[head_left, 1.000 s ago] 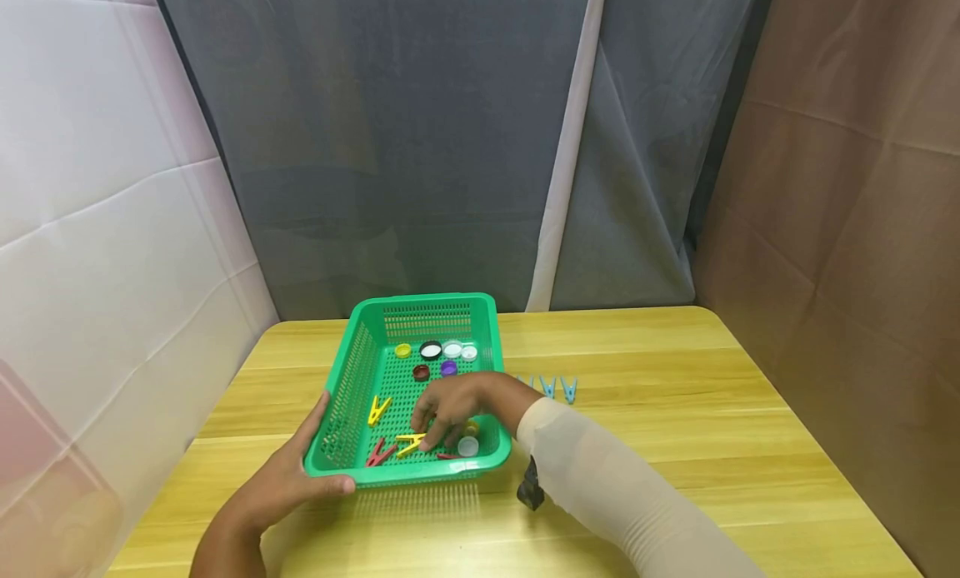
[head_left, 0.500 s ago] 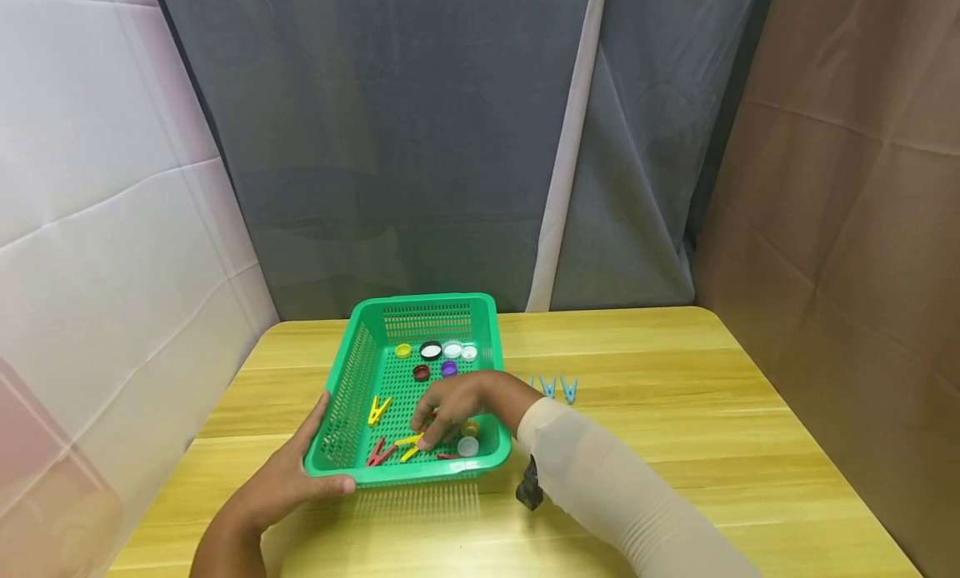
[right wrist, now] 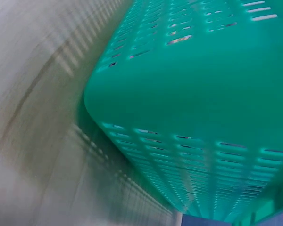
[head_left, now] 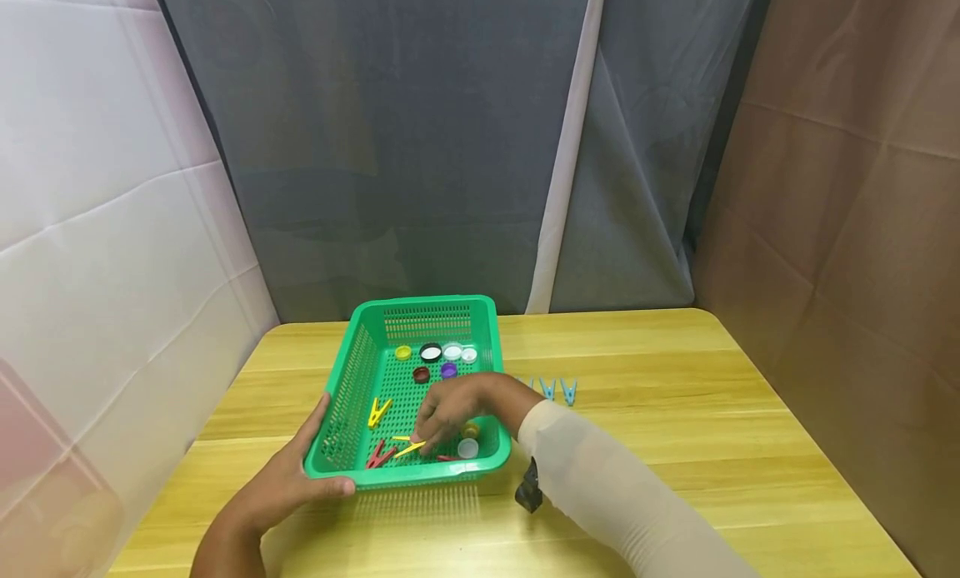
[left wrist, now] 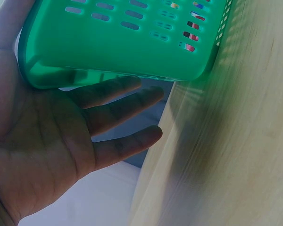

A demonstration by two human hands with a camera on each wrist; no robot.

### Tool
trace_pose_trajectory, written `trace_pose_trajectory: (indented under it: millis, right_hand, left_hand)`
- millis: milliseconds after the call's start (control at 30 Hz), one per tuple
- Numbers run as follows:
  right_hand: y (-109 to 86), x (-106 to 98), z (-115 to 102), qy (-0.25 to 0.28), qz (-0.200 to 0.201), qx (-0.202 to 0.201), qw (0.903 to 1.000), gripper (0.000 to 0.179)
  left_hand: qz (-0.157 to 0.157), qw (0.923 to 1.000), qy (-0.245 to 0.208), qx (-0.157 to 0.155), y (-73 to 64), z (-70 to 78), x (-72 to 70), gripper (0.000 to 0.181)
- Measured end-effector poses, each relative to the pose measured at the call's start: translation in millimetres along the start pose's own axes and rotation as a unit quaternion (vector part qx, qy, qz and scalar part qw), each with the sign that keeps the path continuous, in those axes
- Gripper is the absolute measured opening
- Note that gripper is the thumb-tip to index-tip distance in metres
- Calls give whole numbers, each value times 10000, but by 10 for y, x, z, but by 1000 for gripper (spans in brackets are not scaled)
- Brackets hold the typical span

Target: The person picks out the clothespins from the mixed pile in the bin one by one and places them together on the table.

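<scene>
A green plastic basket [head_left: 405, 475] stands on the table, holding clothespins and bottle caps. My left hand [head_left: 288, 482] cradles its near left corner, thumb along the front rim; in the left wrist view its lower fingers [left wrist: 125, 104] stretch out straight under the rim. Inside the basket, my right hand [head_left: 444, 413] pinches a yellow clothespin [head_left: 407, 450] at one end, near the front wall. Left of that lie a red clothespin [head_left: 379, 455] and another yellow clothespin [head_left: 378, 413]. The right wrist view has only the basket's outer wall [right wrist: 188, 99], not the hand.
Several caps, including a purple cap [head_left: 448, 371] and a black-rimmed cap [head_left: 431, 352], lie toward the basket's back. A translucent cap [head_left: 468, 448] and a partly covered red clothespin [head_left: 448, 458] sit near the front. Blue clothespins [head_left: 568, 392] form a row on the table [head_left: 675, 378] to the right.
The yellow clothespin at my right fingertips has turned slightly and shifted a little, with the fingers drawing closer around its end. My left hand and the basket have stayed put.
</scene>
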State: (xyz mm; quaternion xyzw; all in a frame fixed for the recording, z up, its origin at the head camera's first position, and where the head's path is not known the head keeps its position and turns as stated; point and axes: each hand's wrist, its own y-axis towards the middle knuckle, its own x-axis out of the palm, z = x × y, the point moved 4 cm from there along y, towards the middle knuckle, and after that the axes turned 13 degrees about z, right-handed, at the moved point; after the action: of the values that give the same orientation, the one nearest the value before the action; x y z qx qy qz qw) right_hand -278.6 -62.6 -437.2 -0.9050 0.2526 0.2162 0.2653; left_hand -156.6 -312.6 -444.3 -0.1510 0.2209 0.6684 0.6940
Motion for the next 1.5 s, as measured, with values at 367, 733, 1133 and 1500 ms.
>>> trace_pose_trajectory:
  millis: [367,733,1133,1500]
  right_hand:
    - [-110,-137,-86,783,1234,-366,9886,25]
    - [-335,-421,-77,1067,2831,-771,9500,25]
    - [-657,-487,5,1239,3213,-1020,9333,31]
    - [-988,-412,97,2053,2886,-1243,9269,19]
  left_hand:
    - [-19,10000,-31,9,-3,-6,11,137]
    - [-43,10000,16,6,-10,-11,7,136]
    - [-52,9998,-152,107,-5,1,4,135]
    - [-76,9999,-125,69,2,0,1,134]
